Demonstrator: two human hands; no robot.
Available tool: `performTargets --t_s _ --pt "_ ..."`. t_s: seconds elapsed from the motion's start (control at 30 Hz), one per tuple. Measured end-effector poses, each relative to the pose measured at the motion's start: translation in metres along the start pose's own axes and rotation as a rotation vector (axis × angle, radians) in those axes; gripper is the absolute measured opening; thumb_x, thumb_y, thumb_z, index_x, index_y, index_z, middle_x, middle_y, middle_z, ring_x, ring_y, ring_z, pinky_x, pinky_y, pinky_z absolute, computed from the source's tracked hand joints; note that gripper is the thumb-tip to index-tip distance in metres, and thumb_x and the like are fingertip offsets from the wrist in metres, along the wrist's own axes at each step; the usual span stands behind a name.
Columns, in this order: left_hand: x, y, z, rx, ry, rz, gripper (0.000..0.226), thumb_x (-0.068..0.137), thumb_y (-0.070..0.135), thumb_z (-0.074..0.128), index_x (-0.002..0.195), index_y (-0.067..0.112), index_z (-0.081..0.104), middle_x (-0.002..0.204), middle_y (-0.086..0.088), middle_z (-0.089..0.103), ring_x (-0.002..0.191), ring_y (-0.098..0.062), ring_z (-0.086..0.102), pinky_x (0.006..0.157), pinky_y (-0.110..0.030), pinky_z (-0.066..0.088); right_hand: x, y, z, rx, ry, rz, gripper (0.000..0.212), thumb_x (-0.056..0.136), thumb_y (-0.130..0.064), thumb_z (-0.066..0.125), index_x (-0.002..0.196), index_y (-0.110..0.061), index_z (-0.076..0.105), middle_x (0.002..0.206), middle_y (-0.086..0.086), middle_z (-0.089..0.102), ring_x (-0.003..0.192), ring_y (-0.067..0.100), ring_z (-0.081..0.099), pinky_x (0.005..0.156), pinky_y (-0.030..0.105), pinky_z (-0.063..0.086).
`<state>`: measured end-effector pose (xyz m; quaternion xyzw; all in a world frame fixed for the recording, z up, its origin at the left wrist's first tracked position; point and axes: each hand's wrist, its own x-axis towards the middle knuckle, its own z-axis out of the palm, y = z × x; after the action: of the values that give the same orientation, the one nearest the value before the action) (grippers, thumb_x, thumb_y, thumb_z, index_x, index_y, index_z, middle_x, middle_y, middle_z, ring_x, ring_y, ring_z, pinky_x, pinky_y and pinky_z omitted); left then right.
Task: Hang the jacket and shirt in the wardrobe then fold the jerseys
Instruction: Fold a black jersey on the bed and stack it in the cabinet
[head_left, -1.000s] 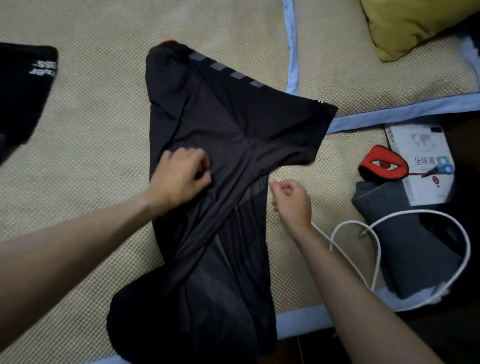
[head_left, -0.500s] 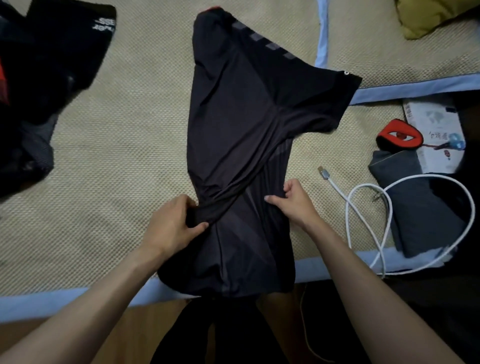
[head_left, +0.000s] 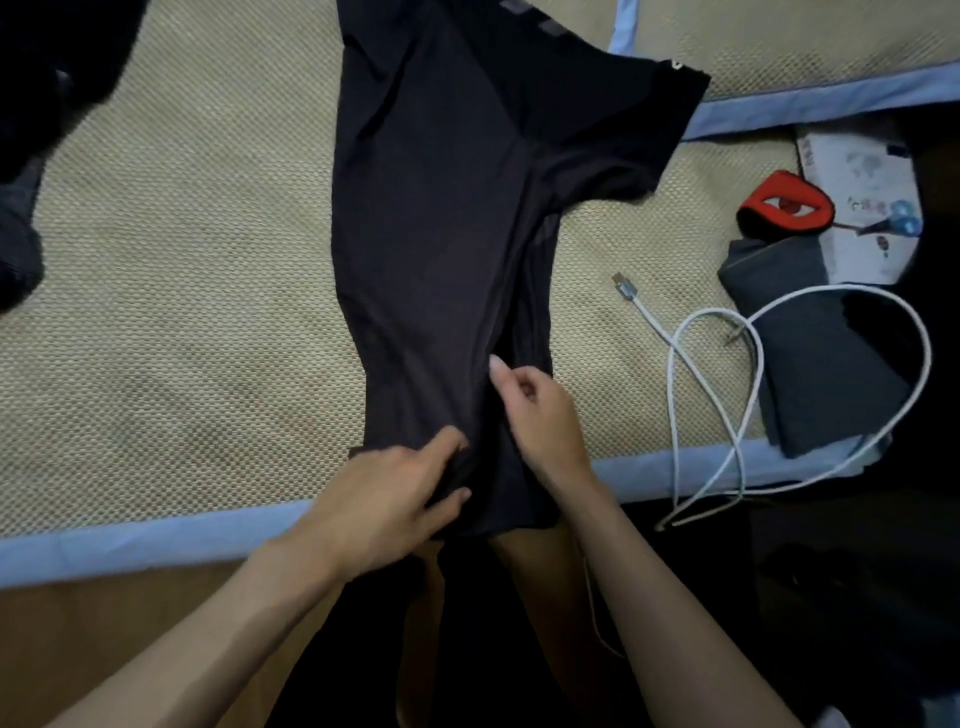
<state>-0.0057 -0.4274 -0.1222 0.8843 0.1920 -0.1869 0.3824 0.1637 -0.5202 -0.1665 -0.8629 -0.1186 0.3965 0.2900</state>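
Observation:
A black jersey (head_left: 441, 197) lies lengthwise on the woven mat (head_left: 182, 312), one side folded over, its right sleeve spread toward the upper right. Its lower hem reaches the mat's blue front border. My left hand (head_left: 395, 499) rests on the hem area, thumb and fingers pinching the fabric. My right hand (head_left: 535, 410) sits just right of it, fingers curled and pinching a fold of the jersey near its right edge. More dark clothing (head_left: 31, 130) lies at the far left edge of the mat.
A white USB cable (head_left: 727, 374) loops over the mat's right front corner. Beside it lie a folded grey cloth (head_left: 826, 364), a red and black eye-patterned item (head_left: 784, 205) and a white book (head_left: 862, 171). My legs are below the mat's edge.
Both hands have slid down the jersey toward its hem and closer together. The jersey looks straighter along its length. The camera has tilted so the top of the jersey leaves the view.

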Motion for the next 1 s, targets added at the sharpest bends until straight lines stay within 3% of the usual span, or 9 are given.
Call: performTargets --t_s 0.13,0.27,0.33,0.43,0.53,0.7,0.77,0.9,1.0 --pt "-0.001 0.019 0.032 0.079 -0.082 -0.015 0.059 0.103 0.043 0.039 0.155 0.030 0.014 0.109 -0.005 0.071 0.095 -0.030 0.069 0.078 -0.041 0.053 -0.010 0.002 -0.012 0.460 -0.394 0.290 0.046 0.091 -0.059 0.064 0.113 -0.019 0.072 0.105 0.000 0.079 0.097 0.017 0.076 0.075 0.034 0.062" --pt "-0.005 0.025 0.050 -0.397 -0.027 -0.114 0.049 0.101 0.038 0.050 0.148 0.034 0.036 0.106 0.010 0.072 0.093 -0.008 0.067 0.082 -0.029 0.052 -0.019 0.021 -0.009 0.405 -0.425 0.262 0.018 0.093 -0.018 0.070 0.111 -0.014 0.069 0.101 0.001 0.079 0.095 0.017 0.075 0.074 0.036 0.063" --pt "-0.010 0.021 0.057 -0.431 0.009 -0.129 0.047 0.092 0.042 0.053 0.138 0.035 0.045 0.100 0.020 0.065 0.090 -0.001 0.059 0.082 -0.025 0.048 -0.023 0.034 -0.005 0.346 -0.388 0.250 0.009 0.094 -0.010 0.062 0.100 -0.013 0.069 0.092 0.002 0.076 0.088 0.020 0.072 0.071 0.037 0.059" --pt "-0.022 -0.006 0.067 -0.226 0.118 -0.200 0.057 0.073 0.036 0.051 0.129 0.026 0.053 0.113 0.011 0.057 0.105 -0.014 0.056 0.093 -0.037 0.047 -0.023 0.048 -0.003 0.339 -0.275 0.248 0.019 0.098 -0.011 0.053 0.089 -0.018 0.069 0.094 -0.001 0.075 0.093 0.018 0.069 0.078 0.031 0.055" --pt "-0.034 -0.030 0.073 0.064 0.103 -0.241 0.071 0.063 0.026 0.052 0.133 0.019 0.052 0.131 0.000 0.051 0.118 -0.027 0.055 0.095 -0.041 0.043 -0.022 0.060 -0.003 0.334 -0.231 0.199 0.024 0.105 -0.017 0.049 0.114 -0.016 0.071 0.111 -0.003 0.074 0.107 0.013 0.068 0.094 0.028 0.054" --pt "-0.040 -0.049 0.075 0.328 0.140 -0.203 0.085 0.069 0.018 0.064 0.151 0.020 0.043 0.161 -0.005 0.034 0.143 -0.031 0.040 0.115 -0.050 0.030 -0.024 0.065 0.003 0.296 -0.207 0.104 0.029 0.108 -0.025 0.048 0.130 -0.015 0.064 0.115 -0.010 0.068 0.108 0.004 0.063 0.096 0.021 0.050" --pt "-0.033 -0.056 0.068 0.378 0.150 -0.169 0.074 0.073 0.028 0.061 0.145 0.017 0.050 0.151 -0.005 0.049 0.137 -0.031 0.047 0.114 -0.050 0.032 -0.023 0.066 0.006 0.296 -0.208 0.086 0.031 0.108 -0.028 0.047 0.133 -0.016 0.062 0.116 -0.011 0.066 0.109 0.003 0.061 0.093 0.017 0.048" --pt "-0.029 -0.056 0.045 0.349 0.013 -0.176 0.040 0.075 0.052 0.048 0.092 0.018 0.061 0.086 0.000 0.068 0.084 -0.030 0.066 0.077 -0.039 0.039 -0.025 0.064 0.007 0.266 -0.152 0.084 0.035 0.108 -0.033 0.045 0.132 -0.014 0.062 0.125 -0.002 0.067 0.117 0.014 0.061 0.104 0.030 0.048" --pt "-0.053 -0.042 0.039 0.088 -0.027 -0.356 0.019 0.090 0.038 0.059 0.094 0.022 0.049 0.080 0.001 0.069 0.081 -0.029 0.067 0.067 -0.035 0.039 -0.030 0.056 0.002 0.270 -0.086 0.117 0.031 0.108 -0.034 0.044 0.116 -0.011 0.064 0.116 0.006 0.069 0.111 0.021 0.063 0.103 0.039 0.050"
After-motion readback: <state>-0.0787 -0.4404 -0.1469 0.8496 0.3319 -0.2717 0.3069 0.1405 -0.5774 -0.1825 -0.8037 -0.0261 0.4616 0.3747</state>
